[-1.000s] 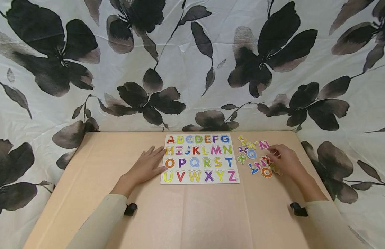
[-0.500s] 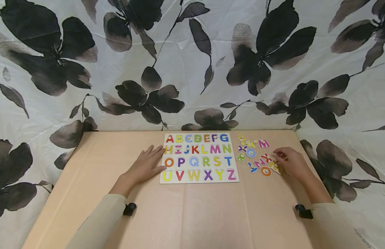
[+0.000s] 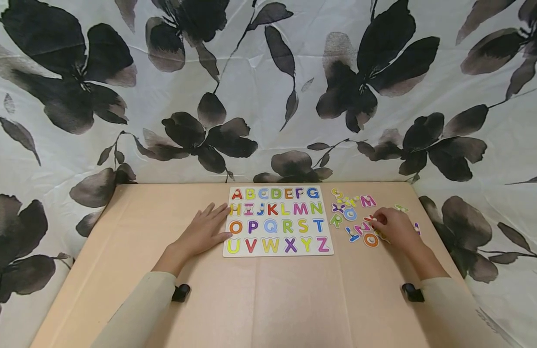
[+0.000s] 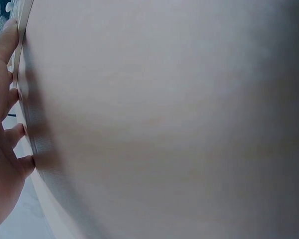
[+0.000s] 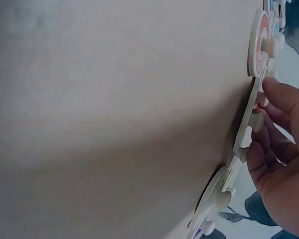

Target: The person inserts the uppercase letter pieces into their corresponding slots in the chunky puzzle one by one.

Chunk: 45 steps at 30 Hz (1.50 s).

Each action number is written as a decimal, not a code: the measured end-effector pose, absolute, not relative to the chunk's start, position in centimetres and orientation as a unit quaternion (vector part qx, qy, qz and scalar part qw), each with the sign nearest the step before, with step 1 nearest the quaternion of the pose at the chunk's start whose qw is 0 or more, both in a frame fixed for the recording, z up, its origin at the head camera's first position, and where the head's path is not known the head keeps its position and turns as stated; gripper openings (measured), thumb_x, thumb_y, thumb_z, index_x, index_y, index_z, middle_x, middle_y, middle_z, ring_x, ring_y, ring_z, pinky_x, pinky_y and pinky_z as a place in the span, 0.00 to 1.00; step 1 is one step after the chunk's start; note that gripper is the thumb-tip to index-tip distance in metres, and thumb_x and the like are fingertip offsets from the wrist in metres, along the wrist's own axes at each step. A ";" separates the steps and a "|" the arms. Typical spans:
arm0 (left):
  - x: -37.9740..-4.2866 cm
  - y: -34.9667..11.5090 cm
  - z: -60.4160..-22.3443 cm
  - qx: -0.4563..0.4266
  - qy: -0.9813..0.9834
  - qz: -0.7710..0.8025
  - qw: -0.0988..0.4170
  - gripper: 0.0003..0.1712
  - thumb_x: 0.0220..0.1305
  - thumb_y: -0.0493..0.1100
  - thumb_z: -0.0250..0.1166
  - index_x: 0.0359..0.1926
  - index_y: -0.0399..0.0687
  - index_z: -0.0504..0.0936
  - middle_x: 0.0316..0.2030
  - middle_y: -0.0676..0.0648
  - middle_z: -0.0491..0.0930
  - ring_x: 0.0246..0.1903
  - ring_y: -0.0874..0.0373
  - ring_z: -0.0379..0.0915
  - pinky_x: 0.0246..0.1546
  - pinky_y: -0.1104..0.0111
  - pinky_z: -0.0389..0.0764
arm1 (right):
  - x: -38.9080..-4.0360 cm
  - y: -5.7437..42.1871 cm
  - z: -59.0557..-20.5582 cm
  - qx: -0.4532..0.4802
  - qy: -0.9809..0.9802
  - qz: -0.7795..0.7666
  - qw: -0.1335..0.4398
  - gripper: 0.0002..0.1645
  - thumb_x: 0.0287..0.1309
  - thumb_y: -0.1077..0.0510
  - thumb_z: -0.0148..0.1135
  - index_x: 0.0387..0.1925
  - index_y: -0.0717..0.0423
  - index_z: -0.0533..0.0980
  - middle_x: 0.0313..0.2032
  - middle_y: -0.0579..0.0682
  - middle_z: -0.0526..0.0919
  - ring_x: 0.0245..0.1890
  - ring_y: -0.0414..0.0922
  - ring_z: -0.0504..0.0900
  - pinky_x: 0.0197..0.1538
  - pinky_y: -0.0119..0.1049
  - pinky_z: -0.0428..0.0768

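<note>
A white alphabet board, with coloured letters A to Z in rows, lies flat near the table's far edge. My left hand rests along its left edge, fingers spread and thumb touching the lower corner. Right of the board, several loose letter pieces lie in a cluster, including a pink M and an orange O. My right hand reaches down into that cluster. In the right wrist view, its thumb and fingertips pinch the small knob of a red letter piece, which the hand partly hides.
Beyond my right hand lie a green letter piece and a purple one, partly covered. Pale brown covering spreads over the table. A white cloth with dark flowers hangs behind it.
My right hand drew back to the right, uncovering the red letter, then came left onto it again. A green and a purple piece now show behind the hand. My left hand stays put.
</note>
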<state>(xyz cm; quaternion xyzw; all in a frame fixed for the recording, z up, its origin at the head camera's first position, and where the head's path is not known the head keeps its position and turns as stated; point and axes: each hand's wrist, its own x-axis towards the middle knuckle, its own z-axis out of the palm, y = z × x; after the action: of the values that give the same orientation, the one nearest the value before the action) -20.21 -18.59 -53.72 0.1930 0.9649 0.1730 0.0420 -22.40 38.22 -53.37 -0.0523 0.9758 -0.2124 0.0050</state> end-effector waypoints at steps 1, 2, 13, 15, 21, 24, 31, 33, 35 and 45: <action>-20.2 -18.6 -53.7 0.193 0.965 0.172 0.041 0.47 0.69 0.64 0.64 0.80 0.51 0.61 0.81 0.46 0.56 0.80 0.34 0.43 0.76 0.32 0.47 | -22.5 38.2 -53.4 -0.053 0.976 -0.210 0.006 0.13 0.66 0.56 0.70 0.42 0.63 0.80 0.32 0.54 0.80 0.34 0.49 0.75 0.35 0.38 0.74; -20.2 -18.6 -53.7 0.193 0.965 0.172 0.040 0.47 0.69 0.64 0.65 0.80 0.51 0.61 0.81 0.45 0.56 0.80 0.34 0.44 0.76 0.32 0.47 | -22.6 38.2 -53.5 -0.055 0.977 -0.206 0.007 0.13 0.66 0.56 0.69 0.41 0.63 0.80 0.32 0.54 0.80 0.33 0.49 0.75 0.35 0.38 0.74; -20.1 -18.4 -53.5 0.195 0.966 0.164 0.035 0.47 0.68 0.63 0.66 0.80 0.49 0.61 0.80 0.45 0.57 0.80 0.34 0.45 0.75 0.32 0.49 | -22.6 36.4 -51.9 -0.065 0.974 -0.216 -0.004 0.08 0.66 0.61 0.68 0.43 0.62 0.81 0.36 0.57 0.80 0.37 0.51 0.77 0.39 0.42 0.80; -20.1 -18.5 -53.5 0.194 0.967 0.164 0.035 0.47 0.68 0.62 0.66 0.80 0.49 0.61 0.80 0.45 0.57 0.80 0.34 0.45 0.76 0.32 0.49 | -22.7 35.6 -51.5 -0.073 0.972 -0.222 -0.006 0.08 0.66 0.62 0.67 0.43 0.62 0.81 0.37 0.57 0.80 0.37 0.51 0.78 0.40 0.43 0.81; -20.0 -18.6 -53.6 0.192 0.967 0.165 0.038 0.47 0.68 0.63 0.66 0.80 0.50 0.61 0.80 0.45 0.57 0.80 0.34 0.45 0.76 0.33 0.48 | -23.1 32.9 -50.8 -0.108 0.969 -0.222 -0.016 0.07 0.65 0.63 0.67 0.44 0.61 0.82 0.37 0.55 0.81 0.38 0.51 0.80 0.42 0.44 0.83; -20.0 -18.7 -53.6 0.188 0.967 0.165 0.041 0.47 0.69 0.63 0.65 0.80 0.50 0.60 0.81 0.46 0.57 0.80 0.35 0.44 0.76 0.33 0.47 | -23.5 31.4 -50.7 -0.118 0.967 -0.225 -0.014 0.09 0.66 0.63 0.67 0.46 0.61 0.82 0.39 0.55 0.81 0.40 0.51 0.80 0.44 0.45 0.85; -20.0 -18.8 -53.7 0.192 0.965 0.172 0.040 0.47 0.69 0.64 0.65 0.80 0.50 0.60 0.81 0.46 0.56 0.81 0.35 0.43 0.76 0.33 0.47 | -24.1 28.0 -50.3 -0.133 0.958 -0.256 -0.008 0.08 0.66 0.63 0.67 0.46 0.58 0.82 0.42 0.54 0.81 0.42 0.49 0.80 0.48 0.45 0.85; -19.9 -18.8 -53.7 0.193 0.965 0.171 0.042 0.47 0.69 0.64 0.65 0.80 0.50 0.60 0.81 0.46 0.56 0.80 0.35 0.44 0.76 0.33 0.47 | -24.2 27.0 -50.2 -0.143 0.954 -0.263 -0.011 0.07 0.67 0.63 0.67 0.45 0.57 0.82 0.42 0.53 0.80 0.42 0.48 0.80 0.48 0.45 0.86; -19.9 -18.8 -53.8 0.192 0.966 0.169 0.043 0.48 0.68 0.64 0.65 0.80 0.50 0.60 0.81 0.46 0.56 0.80 0.35 0.43 0.76 0.33 0.47 | -24.3 26.0 -50.1 -0.153 0.951 -0.268 -0.014 0.07 0.67 0.62 0.67 0.45 0.56 0.83 0.43 0.52 0.80 0.42 0.48 0.81 0.49 0.44 0.87; -20.2 -18.7 -54.1 0.197 0.966 0.164 0.033 0.47 0.68 0.64 0.65 0.80 0.51 0.60 0.81 0.46 0.57 0.80 0.34 0.44 0.75 0.32 0.48 | -26.1 19.9 -50.2 -0.221 0.945 -0.239 -0.023 0.05 0.66 0.61 0.69 0.43 0.52 0.85 0.41 0.48 0.79 0.41 0.43 0.80 0.45 0.37 0.84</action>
<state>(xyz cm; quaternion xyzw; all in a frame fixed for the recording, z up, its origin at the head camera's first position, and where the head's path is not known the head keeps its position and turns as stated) -20.22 -18.73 -54.10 0.1969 0.9661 0.1637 0.0334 -26.07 19.95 -50.20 -0.2215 0.9452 -0.2390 -0.0226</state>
